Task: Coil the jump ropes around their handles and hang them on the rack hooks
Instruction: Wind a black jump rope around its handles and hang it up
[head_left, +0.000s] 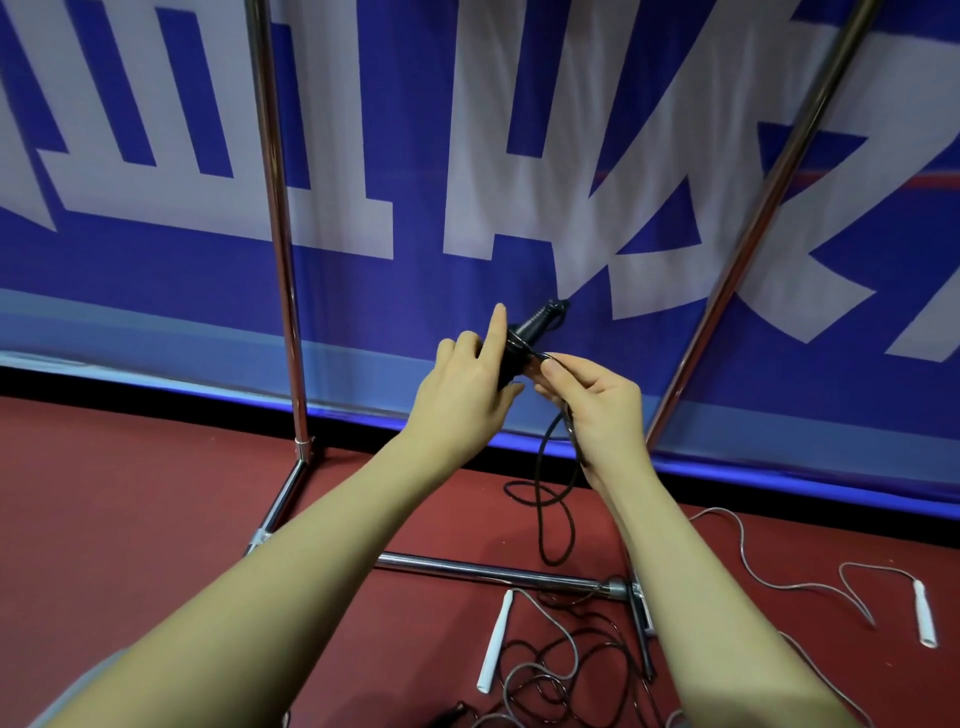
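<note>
My left hand (467, 384) grips the black jump-rope handles (530, 327), its forefinger sticking straight up. A few turns of black rope are wound round them. My right hand (597, 400) pinches the black rope (550, 499) just beside the handles; the cord runs down under that hand and loops above the red floor. The chrome rack (278, 208) stands behind, with one upright at left and another (769, 197) slanting at right. Its hooks are out of view.
The rack's base bar (483, 569) crosses the red floor (130, 519). On the floor lie a grey rope (753, 566) with white handles (496, 644) (924, 613) and a tangle of dark rope (550, 686). A blue-and-white banner (467, 156) is behind the rack.
</note>
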